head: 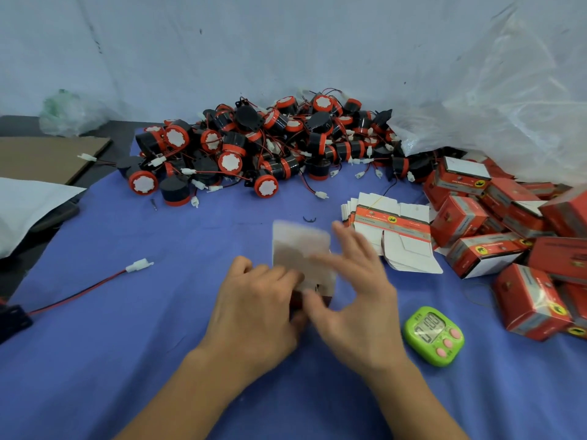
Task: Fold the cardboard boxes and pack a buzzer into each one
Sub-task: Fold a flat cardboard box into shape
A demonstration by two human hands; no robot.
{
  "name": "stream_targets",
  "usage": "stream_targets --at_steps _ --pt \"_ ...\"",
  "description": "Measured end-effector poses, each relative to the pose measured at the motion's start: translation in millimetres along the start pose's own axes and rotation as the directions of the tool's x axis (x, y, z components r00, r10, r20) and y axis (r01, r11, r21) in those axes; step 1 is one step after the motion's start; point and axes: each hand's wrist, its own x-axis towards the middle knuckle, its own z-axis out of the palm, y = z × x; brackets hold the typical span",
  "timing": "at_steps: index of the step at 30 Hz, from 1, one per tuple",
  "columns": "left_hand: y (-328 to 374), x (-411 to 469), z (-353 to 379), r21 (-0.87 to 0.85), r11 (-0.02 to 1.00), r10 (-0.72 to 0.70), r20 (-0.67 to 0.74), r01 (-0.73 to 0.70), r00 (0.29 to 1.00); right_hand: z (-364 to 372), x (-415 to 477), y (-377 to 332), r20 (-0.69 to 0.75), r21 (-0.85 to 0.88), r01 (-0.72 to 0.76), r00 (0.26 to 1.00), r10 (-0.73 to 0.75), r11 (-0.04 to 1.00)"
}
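A blurred white and red cardboard box point(298, 246) stands half-formed at the middle of the blue cloth. My left hand point(257, 300) grips its lower left side with curled fingers. My right hand point(352, 287), blurred by motion, has spread fingers against the box's right side and thumb near its bottom. A big heap of black and red buzzers point(254, 147) with wires lies behind. A stack of flat boxes point(390, 230) lies to the right. Folded red boxes point(514, 236) pile up at the far right.
A green timer point(433, 335) lies right of my hands. A loose red wire with a white plug point(136, 266) runs from a black part at the left edge. Clear plastic sheeting point(508, 100) hangs at the back right; brown cardboard point(47, 157) lies at the left.
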Motion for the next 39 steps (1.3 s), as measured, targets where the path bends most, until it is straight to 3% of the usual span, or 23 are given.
stream_targets --at_steps 2,3,5,7,12,15,17,20,23,25,27,29,30,31,33,35,37,39 --pt "7.0 -2.7 -0.8 0.039 0.999 -0.022 0.024 0.021 0.999 -5.2 2.6 4.7 -0.184 0.136 -0.114 0.973 0.138 0.984" --pt "10.8 -2.9 -0.1 0.081 0.996 -0.034 0.027 0.032 0.999 -6.7 4.6 5.6 -0.189 0.216 -0.208 0.95 0.249 0.954" --pt "18.2 -1.1 0.1 0.159 0.986 -0.063 0.027 0.058 0.998 -7.3 9.1 6.7 -0.051 0.287 -0.385 0.908 0.415 0.877" --pt "21.9 3.2 -2.5 0.153 0.983 -0.1 0.017 0.096 0.995 -5.1 10.9 7.6 0.11 0.256 -0.487 0.873 0.475 0.835" --pt "16.6 3.5 -5.2 -0.049 0.977 -0.211 -0.038 0.209 0.977 -6.4 11.5 11.0 0.215 0.353 -0.501 0.866 0.452 0.79" --pt "11.8 -1.6 0.5 -0.121 0.975 -0.202 -0.143 0.186 0.969 -10.5 11.4 13.6 0.314 0.48 -0.467 0.882 0.352 0.742" --pt "9.2 -1.2 1.6 -0.183 0.977 -0.156 -0.252 0.112 0.955 -8.8 10.5 13.2 0.383 0.431 -0.452 0.875 0.295 0.781" --pt "2.0 0.9 -3.9 -0.361 0.932 -0.108 -0.298 -0.007 0.948 -5.2 13.9 18.2 0.244 0.326 -0.495 0.867 0.434 0.805" --pt "-8.3 1.8 -12.7 -0.566 0.821 -0.2 -0.161 0.076 0.967 -9.5 21.7 19.2 0.155 0.534 -0.588 0.775 0.613 0.608" --pt "-8.6 3.1 -12.0 -0.713 0.674 -0.262 0.017 0.195 0.965 -11.1 24.7 16.0 0.277 0.639 -0.656 0.683 0.676 0.401" --pt "-5.6 6.0 -4.6 -0.817 0.501 -0.302 0.146 0.287 0.942 -11.7 24.1 12.2 0.432 0.588 -0.753 0.601 0.673 0.295" --pt "-4.0 11.4 0.6 -0.806 0.457 -0.387 0.2 0.376 0.9 -10.6 21.8 9.5 0.489 0.461 -0.822 0.55 0.676 0.335" --pt "-4.3 13.6 1.9 -0.787 0.459 -0.43 0.209 0.413 0.878 -10.2 20.1 8.7 0.463 0.379 -0.821 0.568 0.68 0.428" --pt "-5.2 15.3 3.2 -0.775 0.454 -0.466 0.214 0.44 0.859 -9.9 18.3 8.2 0.398 0.277 -0.783 0.621 0.675 0.558" --pt "-6.6 15.9 6.0 -0.772 0.442 -0.511 0.202 0.457 0.835 -8.7 13.8 11.2 0.128 0.049 -0.613 0.787 0.604 0.788" --pt "-6.7 14.3 8.5 -0.746 0.486 -0.535 0.159 0.456 0.83 -9.2 11.9 7.3 -0.074 0.001 -0.446 0.893 0.444 0.895" --pt "-2.6 12.4 10.0 -0.701 0.567 -0.515 0.108 0.432 0.85 -5.4 9.0 3.6 0.034 0.11 -0.389 0.921 0.388 0.915" --pt "0.2 11.1 11.3 -0.679 0.619 -0.473 0.08 0.395 0.877 1.1 7.3 -0.6 0.222 0.184 -0.426 0.896 0.385 0.886"
